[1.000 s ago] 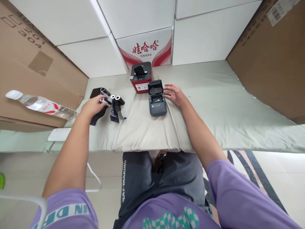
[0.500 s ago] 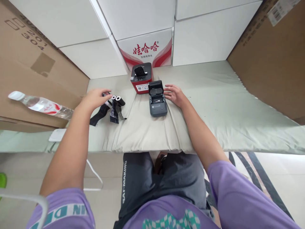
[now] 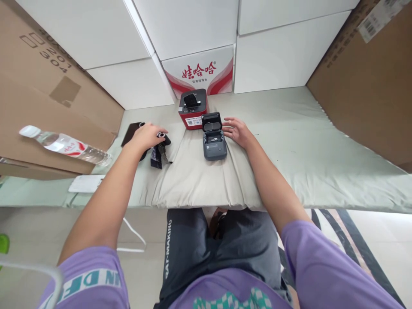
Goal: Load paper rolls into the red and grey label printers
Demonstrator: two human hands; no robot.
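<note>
A small grey label printer point(image 3: 214, 145) lies on the pale green padded cloth point(image 3: 289, 141) with its lid flipped open. My right hand point(image 3: 237, 131) rests flat just to its right, fingers spread, fingertips by the open lid. Left of it lie small white paper rolls point(image 3: 163, 136) with torn black wrappers point(image 3: 157, 156). My left hand point(image 3: 147, 135) is down on those rolls, fingers curled over one and hiding most of it. A red and black printer point(image 3: 193, 109) stands behind the grey one.
A dark flat item point(image 3: 130, 133) lies left of the rolls. A water bottle point(image 3: 64, 145) lies on its side at the left, near a white card point(image 3: 85, 183). White cartons point(image 3: 267, 56) and brown cardboard boxes point(image 3: 370, 86) wall in the back and sides.
My left hand has moved right from the dark item's side onto the paper rolls and closed over them. My right hand has stayed beside the grey printer.
</note>
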